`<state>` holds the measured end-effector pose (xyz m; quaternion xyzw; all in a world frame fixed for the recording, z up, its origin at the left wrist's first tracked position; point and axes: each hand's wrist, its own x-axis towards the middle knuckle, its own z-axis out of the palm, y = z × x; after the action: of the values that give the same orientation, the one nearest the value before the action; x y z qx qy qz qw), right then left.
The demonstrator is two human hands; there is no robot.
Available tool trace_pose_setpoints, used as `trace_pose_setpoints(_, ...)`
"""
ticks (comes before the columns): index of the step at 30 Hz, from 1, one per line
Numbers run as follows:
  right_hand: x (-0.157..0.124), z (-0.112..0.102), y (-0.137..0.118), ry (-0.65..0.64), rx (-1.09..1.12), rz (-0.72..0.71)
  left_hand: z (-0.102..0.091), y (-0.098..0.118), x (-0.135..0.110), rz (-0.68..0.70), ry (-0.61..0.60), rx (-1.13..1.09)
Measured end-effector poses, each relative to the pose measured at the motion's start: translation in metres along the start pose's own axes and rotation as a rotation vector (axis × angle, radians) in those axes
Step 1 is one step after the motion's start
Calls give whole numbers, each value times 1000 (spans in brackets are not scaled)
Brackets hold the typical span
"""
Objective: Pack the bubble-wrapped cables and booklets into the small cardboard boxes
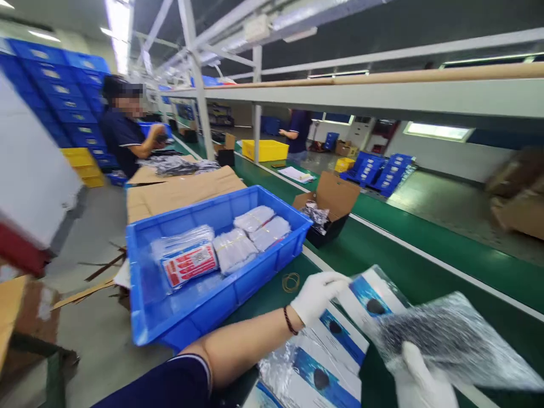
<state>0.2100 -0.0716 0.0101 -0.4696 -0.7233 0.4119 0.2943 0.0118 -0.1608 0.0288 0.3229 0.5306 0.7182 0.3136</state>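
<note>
My left hand [319,296], in a white glove, pinches the corner of a blue-and-white printed packet [369,292] in clear plastic, with a dark round shape printed on it. In my right hand [425,378], also gloved and partly cut off by the bottom edge, is a clear plastic bag [450,337] with something dark inside, its thumb on top. The bag overlaps the printed packet's near end. Below my left hand lie several similar packets [325,374] on the green work surface, overlapping one another.
A blue bin [221,300] at left holds bundled clear bags [236,249] and a red-and-blue printed pack [189,263]. Rubber bands [290,282] lie beside it. Beyond stand an open black box [329,221] and cardboard [182,192]. A co-worker [123,136] handles something farther back.
</note>
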Motion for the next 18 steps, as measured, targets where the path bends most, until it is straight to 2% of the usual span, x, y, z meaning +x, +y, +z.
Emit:
trace_pose_setpoints(2,-3,5,-5,77,223,100,0,-7,-1,-108,-5,-100)
trace_pose_setpoints(6,-3,24,-16,115,639,122,6,-19,-12,-99,-101,-127)
trace_pose_setpoints(8,-3,30,-18,92,744,122,9,-27,-15,-172,-123,-154)
trace_pose_setpoints(10,-2,32,-16,60,737,124,10,-33,-8,-214,-49,-195)
trace_pose_setpoints(13,1,24,-10,91,681,129,7,-30,30,-151,170,-368)
trace_pose_setpoints(16,6,13,-2,170,666,173,4,-7,95,-85,359,-449)
trace_pose_setpoints(18,9,8,3,196,669,189,5,13,142,-61,468,-349)
